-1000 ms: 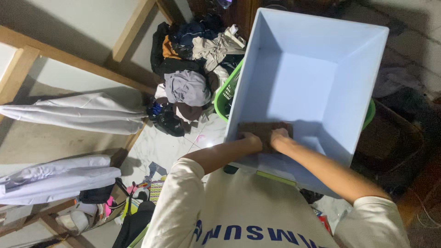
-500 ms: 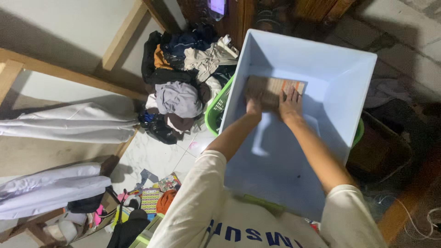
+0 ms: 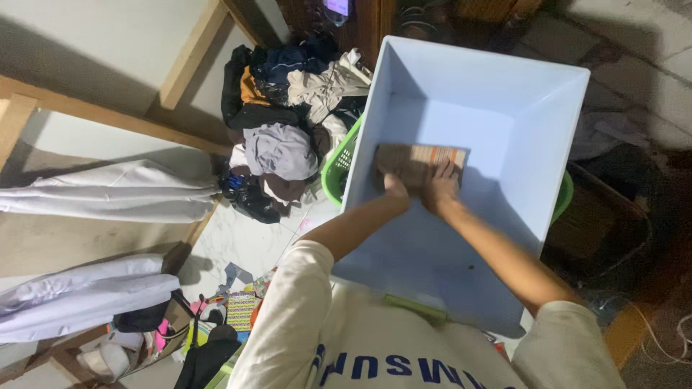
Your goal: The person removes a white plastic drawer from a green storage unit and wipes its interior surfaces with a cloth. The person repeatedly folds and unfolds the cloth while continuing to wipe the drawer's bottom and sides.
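**Cream short-sleeved shirt, bare forearms**

The person wears a loose, off-white T-shirt with short sleeves that end above the elbows, the cloth lightly creased across the chest. A row of dark blue block lettering runs across the front near the bottom edge of the view. Both forearms are bare. The left hand and right hand carry no gloves, rings or watch that can be seen.

Flat rectangular packet: brown with orange-striped end, inside pale blue tub, under both hands. Colourful patterned packets: floor, lower left. Glowing purple screen: top edge.
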